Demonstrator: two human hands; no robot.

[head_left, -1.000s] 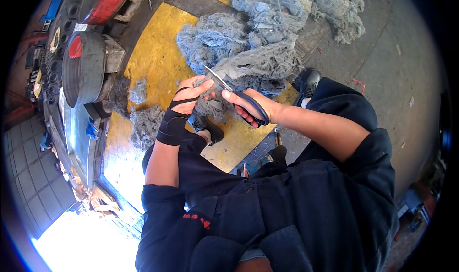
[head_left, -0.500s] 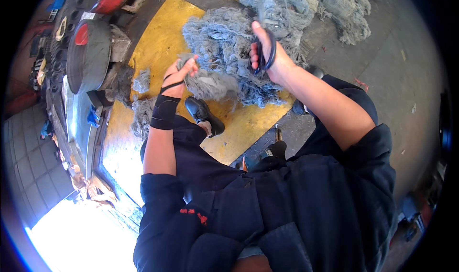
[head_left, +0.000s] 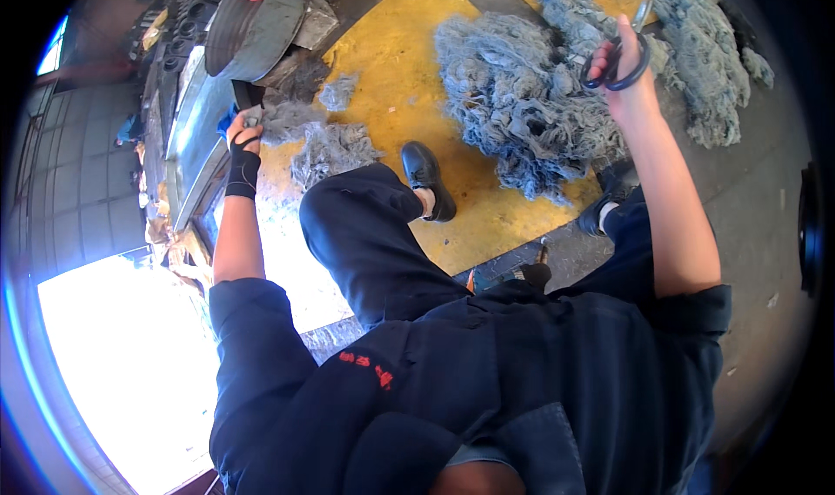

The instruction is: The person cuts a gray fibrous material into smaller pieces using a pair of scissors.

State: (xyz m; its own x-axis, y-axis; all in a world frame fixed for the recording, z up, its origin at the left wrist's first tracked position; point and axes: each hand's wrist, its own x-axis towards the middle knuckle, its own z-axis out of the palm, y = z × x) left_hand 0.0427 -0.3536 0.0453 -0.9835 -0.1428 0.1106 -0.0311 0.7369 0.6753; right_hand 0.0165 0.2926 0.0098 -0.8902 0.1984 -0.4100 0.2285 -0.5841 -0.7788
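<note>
In my right hand [head_left: 628,77] is a pair of scissors [head_left: 642,15] with dark loop handles, its metal blades pointing up and away. It hovers above the far right edge of a big heap of tangled blue-grey fibre [head_left: 513,95]. Out to the far left, my left hand [head_left: 243,131], wrapped at the wrist in a black support, has its fingers curled around a grey fibre tuft [head_left: 280,121]. Where this tuft ends and the loose fibre behind it begins is hard to make out. Beside it lies another fibre clump [head_left: 335,151] on the yellow floor.
Left of the yellow floor [head_left: 391,69] stand a metal drum [head_left: 257,30] and a pale metal panel [head_left: 196,103]. More fibre heaps [head_left: 704,60] lie at the far right. My shoe [head_left: 426,180] is planted near the main heap. Strong light comes from the lower left.
My left hand has swung left with the grey tuft, from beside the big heap to the smaller clumps. My right hand still holds the scissors; the whole view has shifted left.
</note>
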